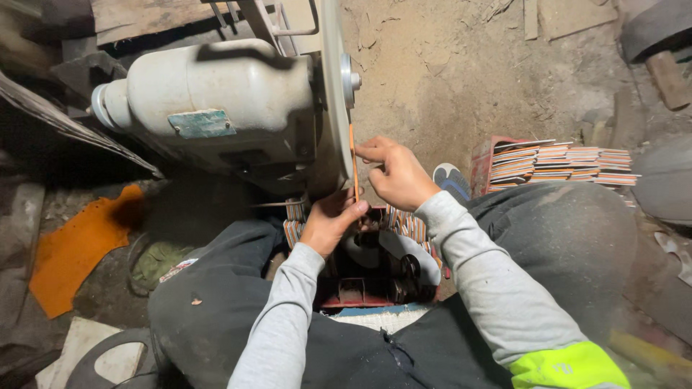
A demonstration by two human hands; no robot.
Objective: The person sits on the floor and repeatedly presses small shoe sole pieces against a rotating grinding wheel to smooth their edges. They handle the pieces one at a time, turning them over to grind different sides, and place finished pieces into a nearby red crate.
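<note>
The motor [216,101] drives a disc [333,94]. Against its face I hold a thin orange strip [353,162] upright: right hand [396,173] pinches its top, left hand [333,220] its bottom. It looks light and bendy, so I grip both ends.

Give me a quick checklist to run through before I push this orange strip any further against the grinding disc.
1. Strip held at both ends: ok. The right hand pinches the top of the thin orange strip, the left hand the bottom.
2. Strip upright along the disc: ok, it stands roughly vertical beside the grinding disc.
3. Fingers clear of the disc face: not ok, the right fingers sit very close to it.
4. Disc spinning or stopped: cannot tell.
5. Sleeves away from the motor housing: ok.
6. Stacked strips within reach at the right: ok.
</note>
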